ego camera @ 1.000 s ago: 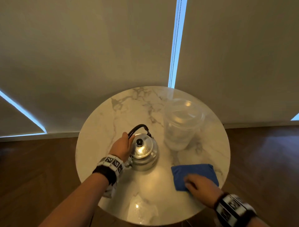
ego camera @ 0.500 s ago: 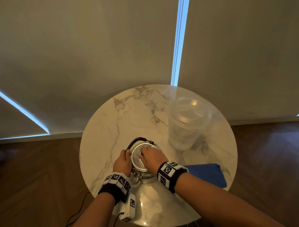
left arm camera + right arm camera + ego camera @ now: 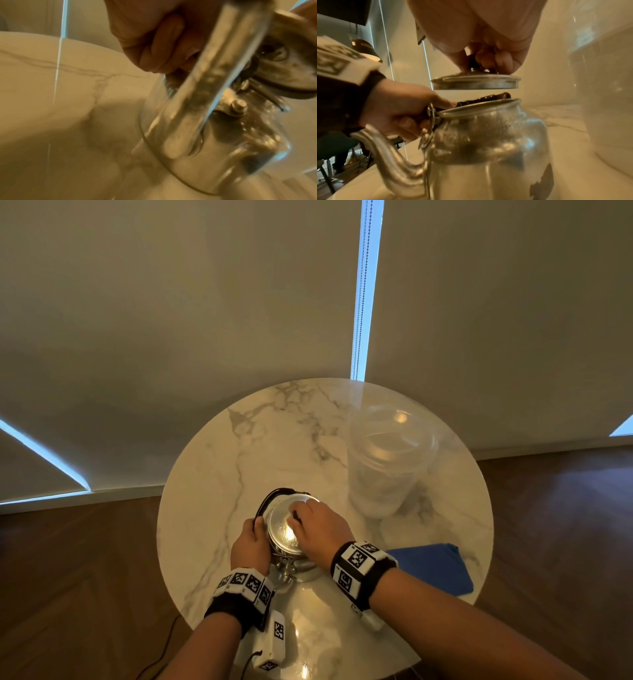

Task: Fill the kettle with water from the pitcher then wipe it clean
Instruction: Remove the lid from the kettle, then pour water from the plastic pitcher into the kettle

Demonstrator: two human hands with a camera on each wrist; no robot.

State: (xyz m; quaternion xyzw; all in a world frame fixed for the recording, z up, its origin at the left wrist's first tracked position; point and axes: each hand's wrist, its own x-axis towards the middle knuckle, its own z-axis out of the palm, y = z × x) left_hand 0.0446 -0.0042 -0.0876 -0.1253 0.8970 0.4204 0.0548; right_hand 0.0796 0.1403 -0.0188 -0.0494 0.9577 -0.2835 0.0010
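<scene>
Dim warm light, glare on table (image 3: pixel 308 642), wrist views blurred

A home room: marble side table (image 3: pixel 219 474), wood floor (image 3: pixel 85 577), drawn roller blinds (image 3: pixel 171 302).

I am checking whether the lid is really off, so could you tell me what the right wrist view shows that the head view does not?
Only the right wrist view shows a clear gap between the lid and the kettle rim, the fingers pinching the knob, and the spout side-on.

Only the head view shows the whole table, the blue cloth lying untouched, and the pitcher's top.

Both show the right hand holding the lid, the left hand gripping the handle, and the pitcher beside the kettle.
</scene>
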